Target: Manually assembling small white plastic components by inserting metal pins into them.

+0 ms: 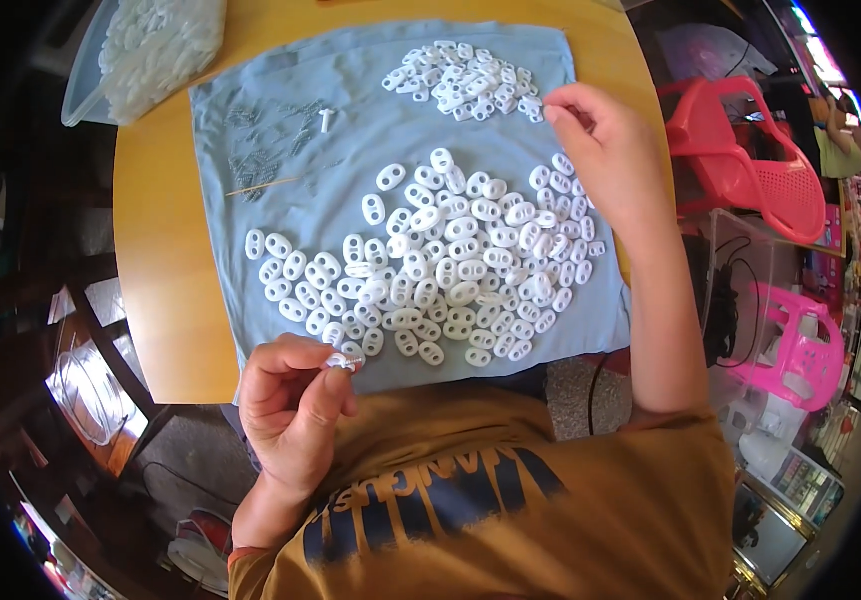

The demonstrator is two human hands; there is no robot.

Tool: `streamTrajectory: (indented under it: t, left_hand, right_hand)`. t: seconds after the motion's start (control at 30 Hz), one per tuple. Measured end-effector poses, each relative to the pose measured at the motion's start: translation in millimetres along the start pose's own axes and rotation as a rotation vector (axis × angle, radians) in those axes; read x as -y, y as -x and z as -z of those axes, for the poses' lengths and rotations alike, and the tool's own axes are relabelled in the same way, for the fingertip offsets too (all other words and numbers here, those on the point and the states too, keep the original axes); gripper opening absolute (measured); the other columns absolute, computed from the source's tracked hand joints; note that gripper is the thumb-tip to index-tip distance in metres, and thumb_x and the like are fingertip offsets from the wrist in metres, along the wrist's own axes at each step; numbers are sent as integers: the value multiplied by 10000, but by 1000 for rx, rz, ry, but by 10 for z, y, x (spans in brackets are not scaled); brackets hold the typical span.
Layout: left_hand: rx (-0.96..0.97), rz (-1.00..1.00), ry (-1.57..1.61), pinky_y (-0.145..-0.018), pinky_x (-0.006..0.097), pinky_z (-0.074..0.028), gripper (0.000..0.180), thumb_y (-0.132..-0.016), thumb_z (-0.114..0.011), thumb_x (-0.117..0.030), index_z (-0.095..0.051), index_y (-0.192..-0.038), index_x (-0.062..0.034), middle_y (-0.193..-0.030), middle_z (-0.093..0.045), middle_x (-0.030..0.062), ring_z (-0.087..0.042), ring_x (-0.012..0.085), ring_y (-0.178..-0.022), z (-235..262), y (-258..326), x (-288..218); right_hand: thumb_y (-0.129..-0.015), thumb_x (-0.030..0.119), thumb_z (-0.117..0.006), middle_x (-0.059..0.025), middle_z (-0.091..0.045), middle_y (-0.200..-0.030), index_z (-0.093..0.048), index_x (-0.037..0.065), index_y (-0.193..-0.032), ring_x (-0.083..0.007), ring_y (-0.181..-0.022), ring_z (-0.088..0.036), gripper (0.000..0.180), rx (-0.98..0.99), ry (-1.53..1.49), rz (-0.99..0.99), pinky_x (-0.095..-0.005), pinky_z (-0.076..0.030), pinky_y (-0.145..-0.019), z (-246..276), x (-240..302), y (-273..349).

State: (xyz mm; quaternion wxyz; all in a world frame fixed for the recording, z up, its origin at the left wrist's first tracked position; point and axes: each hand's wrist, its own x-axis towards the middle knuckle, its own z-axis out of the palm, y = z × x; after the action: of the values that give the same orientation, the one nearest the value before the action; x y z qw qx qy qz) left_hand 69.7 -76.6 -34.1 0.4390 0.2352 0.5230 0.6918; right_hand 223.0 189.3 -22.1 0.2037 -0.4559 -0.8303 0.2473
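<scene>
The left hand (pixel 291 405) has its grip clamped on a white plastic piece (pixel 343 362) at its fingertips.

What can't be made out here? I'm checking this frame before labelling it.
Head view:
- Piece in left hand: mostly covered by fingers.
- Right hand fingertips: whether they grip anything is too small to tell.
- Small grey parts on blue cloth: too small.
- Clear bag: cut off at top.

Clear plastic bag (pixel 156 50), table's far-left corner
</scene>
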Motion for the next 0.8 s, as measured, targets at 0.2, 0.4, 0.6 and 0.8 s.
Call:
streamTrajectory:
  t: [0.2, 0.4, 0.6, 0.8]
  left_hand:
    - [-34, -12, -11, -519, 189, -420, 165, -815, -530, 62, -482, -959, -4, -843, -547, 93, -498, 88, -582, 23, -3, -24]
    - [-59, 48, 12, -528, 186, -420, 172, -810, -521, 74, -483, -960, -3, -854, -551, 89, -497, 81, -593, 62, 8, 16]
    - [-25, 20, 2, -550, 184, -420, 172, -811, -525, 70, -485, -961, -3, -860, -552, 84, -502, 79, -609, 59, 21, 9]
    - [-38, 32, 14, -550, 185, -421, 161, -818, -528, 60, -485, -959, -3, -857, -553, 79, -501, 76, -609, 56, 42, -3]
  right_hand:
    - [-799, 93, -580, -71, -567, -727, -582, -12, -850, -172, -649, -534, 117, 35, -57, 135, -269, -420, -590, 1, 148, 169]
    - [-738, 90, -629, -79, -557, -774, -592, 28, -796, -272, -754, -540, 92, 121, 36, 382, -360, -433, -659, -131, 267, 386]
    - [-737, 55, -615, -83, -559, -787, -597, 21, -801, -278, -763, -539, 75, 206, 76, 427, -362, -433, -664, -109, 298, 404]
    - [-739, 27, -592, -100, -564, -762, -597, 2, -813, -280, -738, -548, 78, 236, -109, 260, -347, -439, -640, -96, 247, 425]
